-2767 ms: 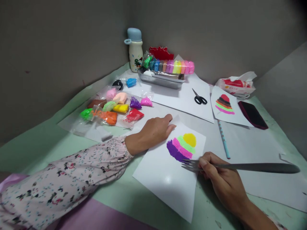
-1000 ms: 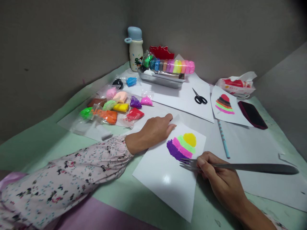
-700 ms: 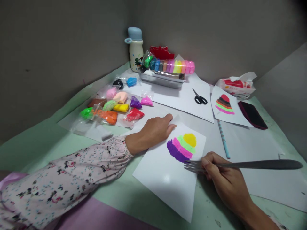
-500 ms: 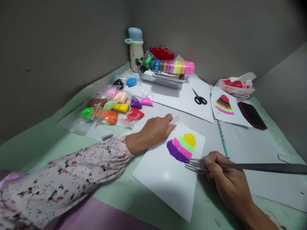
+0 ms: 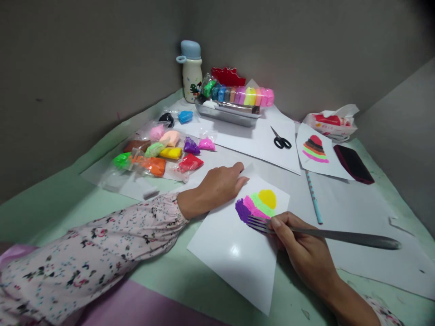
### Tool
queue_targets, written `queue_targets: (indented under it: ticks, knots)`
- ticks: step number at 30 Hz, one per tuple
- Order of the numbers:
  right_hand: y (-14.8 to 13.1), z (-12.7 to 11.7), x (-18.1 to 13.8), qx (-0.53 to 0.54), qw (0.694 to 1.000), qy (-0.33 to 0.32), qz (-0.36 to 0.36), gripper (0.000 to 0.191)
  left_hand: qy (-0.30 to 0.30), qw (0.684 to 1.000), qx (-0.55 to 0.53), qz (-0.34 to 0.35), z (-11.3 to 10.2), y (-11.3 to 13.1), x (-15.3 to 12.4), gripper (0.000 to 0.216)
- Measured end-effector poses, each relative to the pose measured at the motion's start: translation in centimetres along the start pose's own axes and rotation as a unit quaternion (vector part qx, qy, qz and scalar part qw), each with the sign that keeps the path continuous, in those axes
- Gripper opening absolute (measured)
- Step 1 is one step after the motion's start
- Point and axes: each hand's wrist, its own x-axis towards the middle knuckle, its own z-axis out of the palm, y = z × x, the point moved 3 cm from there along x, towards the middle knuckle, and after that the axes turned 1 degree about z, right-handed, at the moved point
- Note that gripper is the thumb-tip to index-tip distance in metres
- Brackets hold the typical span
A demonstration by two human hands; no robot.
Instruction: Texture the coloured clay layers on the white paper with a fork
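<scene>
My right hand (image 5: 299, 244) grips a metal fork (image 5: 346, 235) close to its head, with the handle pointing right. The fork's tines lie over the lower edge of the purple clay band (image 5: 243, 212) on a white sheet of paper (image 5: 234, 267). Above the purple run bands of pink clay (image 5: 252, 207) and light green clay (image 5: 262, 204), topped by a yellow clay round (image 5: 268, 199). My left hand (image 5: 220, 183) holds the sheet at its upper left edge, thumb on the paper and fingers bent; their tips are partly hidden.
Bagged clay pieces (image 5: 154, 165) lie at left. Behind are a bottle (image 5: 192, 77), a metal tray (image 5: 227, 116) and a wrapped clay pack (image 5: 244, 95). Scissors (image 5: 281, 140), a second clay picture (image 5: 316, 149), a phone (image 5: 353, 163), tissues (image 5: 331, 122) and a blue dotted pencil (image 5: 314, 199) lie right.
My right hand has moved left with the fork, and the tines have shifted from the purple band's right end further along it. My left hand stays on the paper.
</scene>
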Motion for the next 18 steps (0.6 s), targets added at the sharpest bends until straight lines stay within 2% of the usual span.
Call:
queue_targets:
  ticks: [18]
  knots:
    - [0.89, -0.28, -0.43, 0.035, 0.998, -0.002, 0.051, 0.038, -0.003, 1.000, 0.004, 0.001, 0.21, -0.09, 0.02, 0.031]
